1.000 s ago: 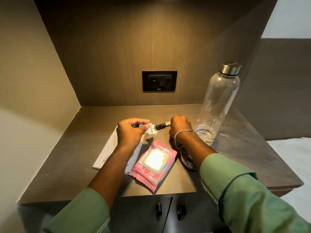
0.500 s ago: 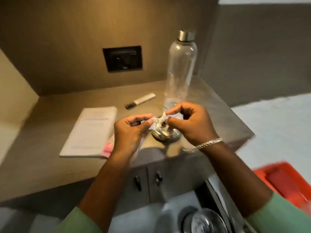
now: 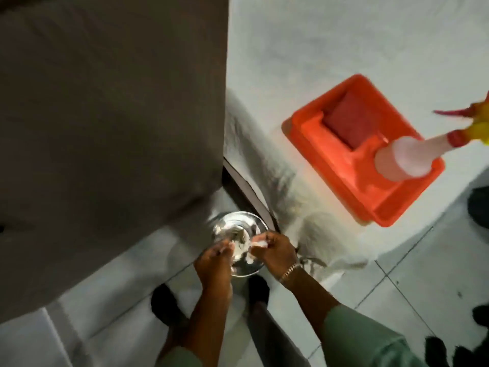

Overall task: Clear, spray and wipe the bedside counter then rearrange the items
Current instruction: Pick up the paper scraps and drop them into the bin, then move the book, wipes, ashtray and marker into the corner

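I look straight down beside the brown bedside counter (image 3: 105, 128), which fills the left of the view. A round shiny metal bin (image 3: 238, 223) stands on the floor between the counter and the bed. My left hand (image 3: 214, 260) and my right hand (image 3: 275, 251) are over the bin's near rim, and both pinch a crumpled white wrapper (image 3: 260, 243). On the bed, an orange tray (image 3: 383, 215) holds a red cloth (image 3: 349, 120) and a clear spray bottle (image 3: 404, 158) with a yellow and red trigger head.
The white bed sheet (image 3: 317, 35) hangs down just right of the bin. My dark shoes (image 3: 169, 305) stand on the pale tiled floor (image 3: 423, 274) behind the bin. Dark objects lie at the right edge (image 3: 479, 207).
My view swung from the countertop down to the floor. Both hands carried the crumpled wrapper off the counter and down over the metal bin. The tray and spray bottle came into view.
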